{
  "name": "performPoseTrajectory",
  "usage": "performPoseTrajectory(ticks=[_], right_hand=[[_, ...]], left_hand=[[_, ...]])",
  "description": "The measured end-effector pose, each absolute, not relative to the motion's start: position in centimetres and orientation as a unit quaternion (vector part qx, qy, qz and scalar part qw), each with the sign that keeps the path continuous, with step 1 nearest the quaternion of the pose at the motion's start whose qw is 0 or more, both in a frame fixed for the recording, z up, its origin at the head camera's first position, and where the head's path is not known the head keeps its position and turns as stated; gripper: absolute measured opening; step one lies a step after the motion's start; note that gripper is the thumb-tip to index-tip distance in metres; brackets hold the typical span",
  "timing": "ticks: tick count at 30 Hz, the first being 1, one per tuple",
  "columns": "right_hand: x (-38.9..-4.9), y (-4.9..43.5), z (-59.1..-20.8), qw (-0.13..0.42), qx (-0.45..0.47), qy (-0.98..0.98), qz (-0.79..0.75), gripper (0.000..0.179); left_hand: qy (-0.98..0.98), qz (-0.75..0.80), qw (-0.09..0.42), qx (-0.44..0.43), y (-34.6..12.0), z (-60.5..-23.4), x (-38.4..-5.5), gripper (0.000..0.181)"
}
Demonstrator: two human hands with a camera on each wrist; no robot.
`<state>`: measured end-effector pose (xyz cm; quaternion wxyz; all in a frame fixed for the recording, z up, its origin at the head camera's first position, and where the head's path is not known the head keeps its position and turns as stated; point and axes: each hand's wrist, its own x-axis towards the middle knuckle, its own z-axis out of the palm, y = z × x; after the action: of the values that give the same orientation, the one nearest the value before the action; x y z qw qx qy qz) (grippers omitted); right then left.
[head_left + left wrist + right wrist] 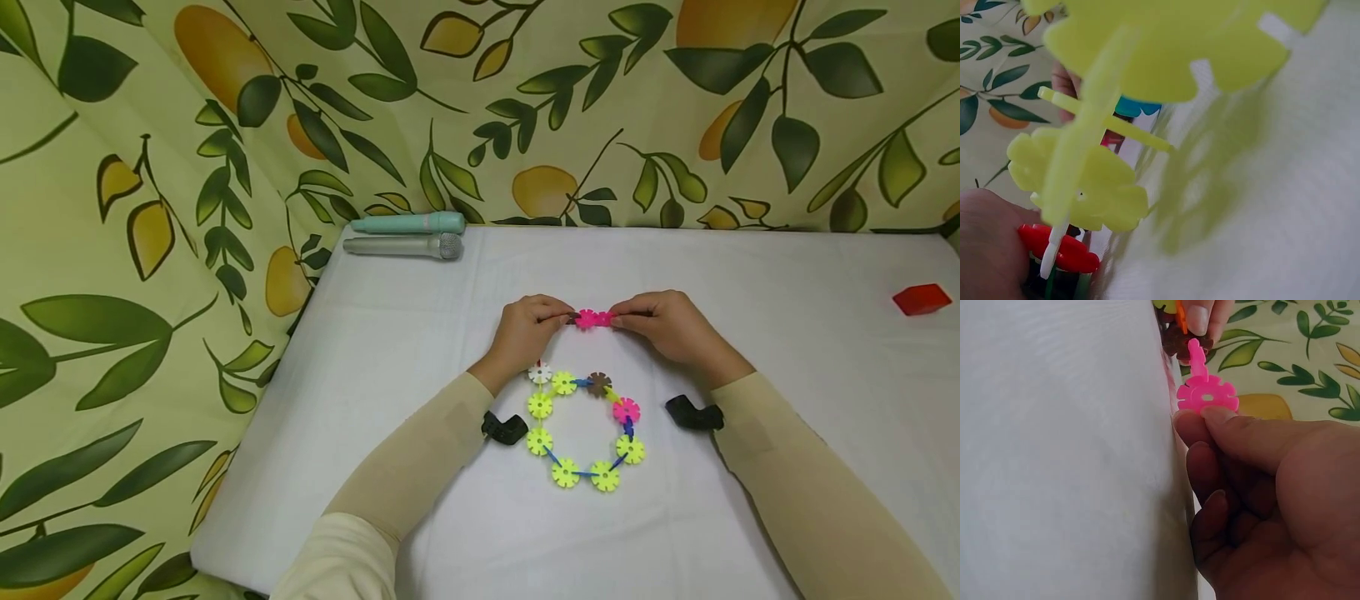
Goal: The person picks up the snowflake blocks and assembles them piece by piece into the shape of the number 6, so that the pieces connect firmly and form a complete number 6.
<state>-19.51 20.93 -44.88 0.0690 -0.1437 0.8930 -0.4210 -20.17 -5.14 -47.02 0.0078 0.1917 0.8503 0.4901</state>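
Above the table, my right hand (667, 327) pinches a pink snowflake disc (1207, 395) between thumb and forefinger. A second pink disc (1197, 359), seen edge-on, slots into it and reaches a brown disc (1172, 345). My left hand (519, 335) pinches at the brown disc, and an orange disc (1181, 317) shows beside its thumb. Nearer me lies a ring of linked discs, with yellow discs (605, 476), blue edge-on ones and a brown one (599, 384). A white disc (540, 372) sits at its upper left, next to a red disc (1060, 248) in the left wrist view.
Two microphones, one mint (408, 222) and one silver (401, 246), lie at the table's back left corner. A red block (922, 299) sits far right. Behind the white table (750, 275) hangs a leaf-patterned cloth (480, 108).
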Motion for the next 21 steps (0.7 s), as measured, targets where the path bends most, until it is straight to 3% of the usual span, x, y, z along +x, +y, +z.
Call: performPoseTrajectory(ticks=[21], right_hand=[[-19.18, 20.49, -45.37, 0.023, -0.159, 0.881, -0.444, 0.014]], left_hand=[[0.834, 0.517, -0.006, 0.193, -4.72, -47.06, -20.18, 0.017]])
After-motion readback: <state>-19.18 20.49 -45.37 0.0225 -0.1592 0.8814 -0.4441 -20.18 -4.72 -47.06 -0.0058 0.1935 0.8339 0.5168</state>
